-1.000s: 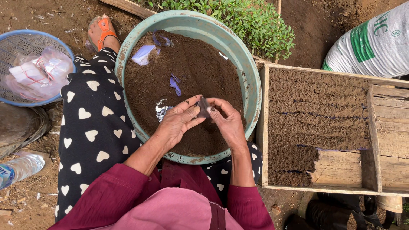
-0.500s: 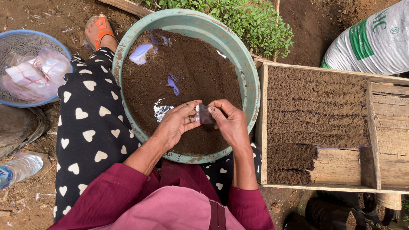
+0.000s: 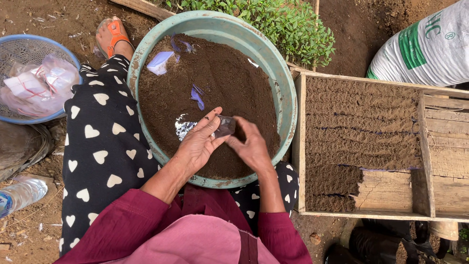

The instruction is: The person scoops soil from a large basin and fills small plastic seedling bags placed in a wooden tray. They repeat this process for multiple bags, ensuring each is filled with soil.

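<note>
Soil-dusted left hand (image 3: pixel 198 144) and right hand (image 3: pixel 253 146) pinch small plastic bag (image 3: pixel 225 126) between them.

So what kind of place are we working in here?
Likely an outdoor plant nursery: bare dirt ground, a green basin of dark soil, a wooden tray packed with soil rows, and seedlings behind.

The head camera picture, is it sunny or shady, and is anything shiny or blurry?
Head view: soft, even daylight with no hard shadows; the round green plastic basin of brown soil and both hands, left hand and right hand, look sharp; the small clear plastic bag they pinch glints a little, and so does the crumpled silvery scrap on the soil; the picture's edges bend slightly.
</note>
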